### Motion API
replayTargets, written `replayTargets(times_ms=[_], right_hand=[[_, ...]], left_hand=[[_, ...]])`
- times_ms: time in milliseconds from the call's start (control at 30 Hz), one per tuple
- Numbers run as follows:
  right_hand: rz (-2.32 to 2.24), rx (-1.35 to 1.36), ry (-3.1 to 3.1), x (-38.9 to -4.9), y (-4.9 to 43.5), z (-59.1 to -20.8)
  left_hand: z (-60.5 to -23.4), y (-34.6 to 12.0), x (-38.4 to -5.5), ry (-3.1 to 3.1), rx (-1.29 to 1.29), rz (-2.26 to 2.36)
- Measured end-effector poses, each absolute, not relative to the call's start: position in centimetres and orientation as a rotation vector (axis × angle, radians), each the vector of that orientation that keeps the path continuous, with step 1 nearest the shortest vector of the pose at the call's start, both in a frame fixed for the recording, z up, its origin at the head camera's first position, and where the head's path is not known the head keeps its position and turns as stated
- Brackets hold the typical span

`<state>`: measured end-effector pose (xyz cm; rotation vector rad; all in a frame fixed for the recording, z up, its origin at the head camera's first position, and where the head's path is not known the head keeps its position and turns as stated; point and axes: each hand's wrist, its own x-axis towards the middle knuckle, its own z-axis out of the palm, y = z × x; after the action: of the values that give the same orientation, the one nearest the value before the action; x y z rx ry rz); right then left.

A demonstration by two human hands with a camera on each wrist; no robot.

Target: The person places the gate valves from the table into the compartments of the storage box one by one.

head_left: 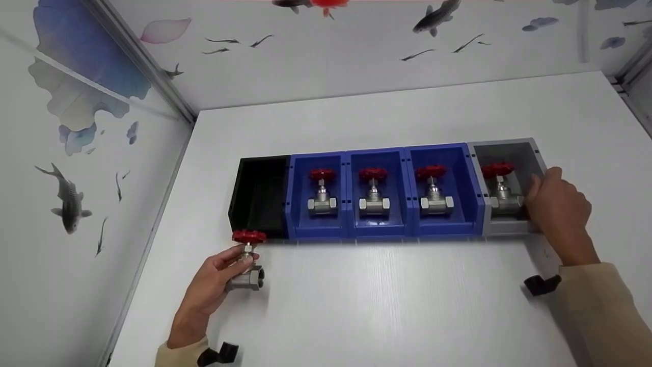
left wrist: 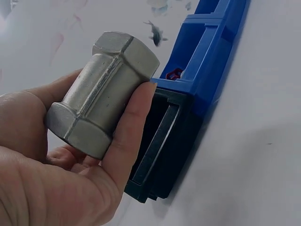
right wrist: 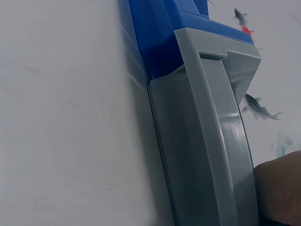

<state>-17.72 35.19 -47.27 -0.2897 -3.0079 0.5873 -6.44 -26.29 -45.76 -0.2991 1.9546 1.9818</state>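
My left hand [head_left: 214, 280] pinches a metal gate valve [head_left: 246, 279] by its stem, in front of the black bin [head_left: 260, 196]. The red handwheel points up, near that bin's front edge. In the left wrist view, the valve's silver body [left wrist: 101, 94] with hexagonal ends lies between thumb and fingers. My right hand [head_left: 560, 209] grips the right wall of the grey bin [head_left: 509, 228], partly covering it. Inside that bin sits another valve [head_left: 501, 196], its right end close to the hand. The right wrist view shows only part of the hand, against the grey bin's side.
Three blue bins [head_left: 377, 232] stand joined between the black and grey ones, each with a red-wheeled valve [head_left: 374, 199] inside. The row rests on a white table [head_left: 387, 295]. Walls with painted fish [head_left: 70, 204] rise at the left and back.
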Motion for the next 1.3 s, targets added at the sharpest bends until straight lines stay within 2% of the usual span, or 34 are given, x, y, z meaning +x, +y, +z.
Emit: replayTargets(times_ms=[733,1300], right_hand=[[0.57,-0.285,-2.998,-17.7,35.1,-47.2],[0.574,-0.296,-3.017,-17.7,35.1,-47.0]], left_hand=[[-44.5,-24.7,-9.4,2.049,-0.427,2.086],[-44.3,-24.0,-12.8,2.157,-0.388,1.978]])
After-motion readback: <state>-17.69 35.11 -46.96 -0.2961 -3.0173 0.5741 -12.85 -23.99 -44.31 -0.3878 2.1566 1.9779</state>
